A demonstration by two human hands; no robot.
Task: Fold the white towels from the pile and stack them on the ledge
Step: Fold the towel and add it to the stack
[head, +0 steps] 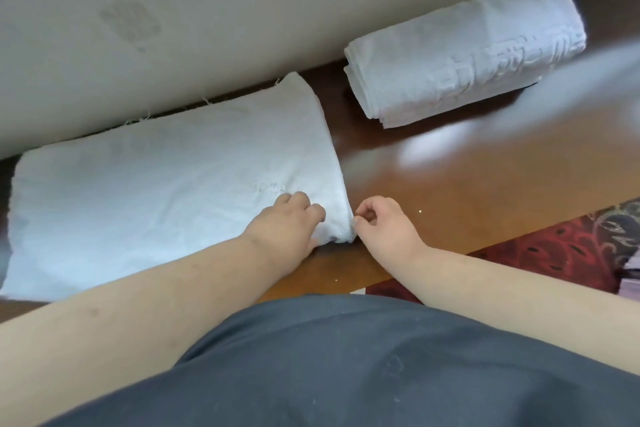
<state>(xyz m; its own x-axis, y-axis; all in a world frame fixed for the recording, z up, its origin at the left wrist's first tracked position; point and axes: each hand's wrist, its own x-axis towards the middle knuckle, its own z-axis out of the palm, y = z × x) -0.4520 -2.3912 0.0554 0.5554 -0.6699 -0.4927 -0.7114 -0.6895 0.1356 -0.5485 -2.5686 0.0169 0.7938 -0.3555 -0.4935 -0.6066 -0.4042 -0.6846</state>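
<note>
both hands meet at the near right corner of a white towel [166, 184] that lies spread flat on a glossy brown wooden ledge [467, 191]. the left hand [287, 224] rests knuckles-up on top of that corner, its fingers curled down into the cloth and bunching it slightly; whether the thumb is tucked under the edge cannot be told from this view. the right hand [384, 224] sits just beside it, off the towel's right edge, with thumb and forefinger closed to a narrow pinch against the folded corner edge, the other fingers loosely curled behind. away from the grip to the left, the towel stretches out in 1 broad, doubled layer, its far long edge touching a pale beige wall [173, 10] and showing a few frayed threads. beyond the grip and to its right, well apart from the spread towel with bare wood between them, a stack of folded white towels [464, 55] sits on the same ledge, close to the wall, with raised woven lettering on its top face and its layered folded edges turned toward the grip. nearer than the grip, both bare forearms reach in from the bottom of the view over a dark grey garment [346, 364] on the person's body. to the right of the grip and below the ledge's front edge, a red patterned carpet [554, 256] shows.
</note>
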